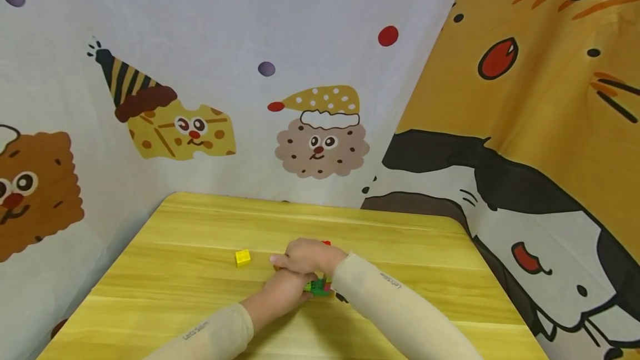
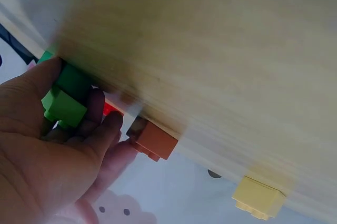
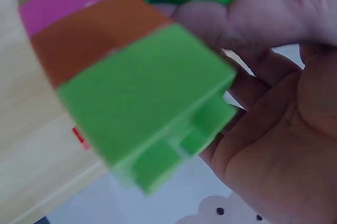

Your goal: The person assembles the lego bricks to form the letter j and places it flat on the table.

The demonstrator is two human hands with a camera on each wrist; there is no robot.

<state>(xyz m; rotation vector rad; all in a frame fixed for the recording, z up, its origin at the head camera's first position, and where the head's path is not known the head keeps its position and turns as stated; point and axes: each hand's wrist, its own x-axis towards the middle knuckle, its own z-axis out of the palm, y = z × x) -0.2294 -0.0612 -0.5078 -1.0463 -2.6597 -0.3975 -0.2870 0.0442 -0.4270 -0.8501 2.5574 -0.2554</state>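
Note:
My left hand (image 1: 280, 293) grips a joined light green toy brick (image 2: 64, 108) and dark green brick (image 2: 75, 83) low over the table. Crossing just beyond it, my right hand (image 1: 307, 255) reaches left and pinches a brown brick (image 2: 158, 141), though its fingertips are partly hidden. Under the right wrist stands a stack (image 3: 105, 34) of a pink, a brown and a light green brick, studs up. The right sleeve covers most of that stack in the head view. A yellow brick (image 1: 243, 258) sits apart to the left of both hands.
Behind the right wrist a bit of a red brick (image 1: 326, 243) shows. A small black piece (image 1: 341, 297) peeks out beside the right sleeve. The wooden table (image 1: 200, 226) meets a printed cloth wall (image 1: 250, 182) at its far edge.

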